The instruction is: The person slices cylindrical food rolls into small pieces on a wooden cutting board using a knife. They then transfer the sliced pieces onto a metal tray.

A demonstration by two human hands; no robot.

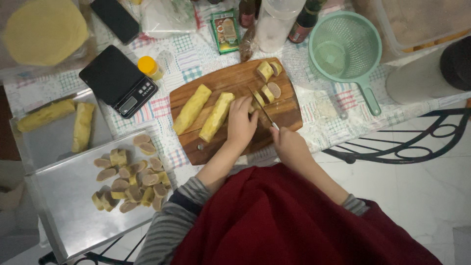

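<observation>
Dough log (216, 117) on the wooden cutting board (284, 114) — long axis running from lower left to upper right, its upper end under the left hand (240, 122), which presses down with fingers curled. Right hand (290, 145) is closed round a knife (262, 110), blade beside the left fingertips. Cut slices (269, 91) lie beyond; a second log (192, 108) lies parallel.

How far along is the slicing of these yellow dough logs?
Done: a pile of cut pieces lies on the metal tray, with a few slices on the wooden board. In hand: the left hand steadies a log while the right hand holds the knife. Left: two whole logs on the board and two more on the far tray.
</observation>
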